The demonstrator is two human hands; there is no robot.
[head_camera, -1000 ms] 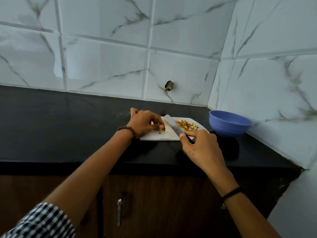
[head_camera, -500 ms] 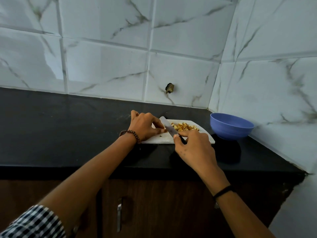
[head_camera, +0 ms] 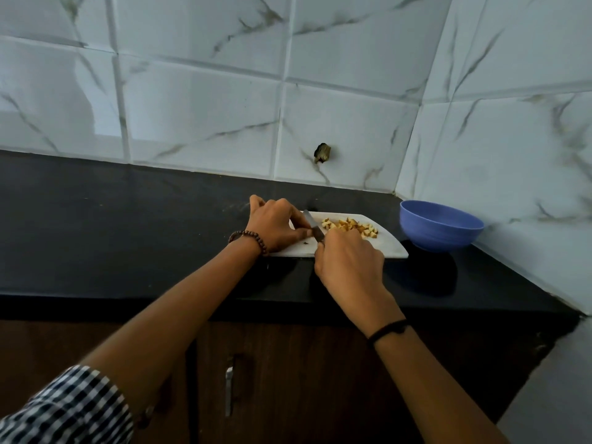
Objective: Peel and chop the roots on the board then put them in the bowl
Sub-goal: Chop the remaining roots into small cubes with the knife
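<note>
The right hand [head_camera: 349,261] wraps the thin knife [head_camera: 312,224], handle hidden; the left hand [head_camera: 275,224] curls at its 9 o'clock, its hold unseen. Diced yellow cubes [head_camera: 350,227] dot the flat white board [head_camera: 386,246].

Checked sleeve [head_camera: 64,408] and bead bracelet [head_camera: 248,240] left, black wristband [head_camera: 387,331] right.

Bench [head_camera: 96,235] black. Board [head_camera: 378,248] white. Chopped pieces [head_camera: 349,226] yellow-tan. Bowl [head_camera: 439,230] periwinkle blue. Knife [head_camera: 312,224] blade grey. Wall tiles [head_camera: 198,116] white, grey marble veins. Cabinet [head_camera: 304,379] dark brown wood grain; handle [head_camera: 228,392] silver. Sleeve [head_camera: 70,408] navy-and-white check. Left-wrist bracelet [head_camera: 251,237] brown beads. Right-wrist band [head_camera: 387,331] black.
</note>
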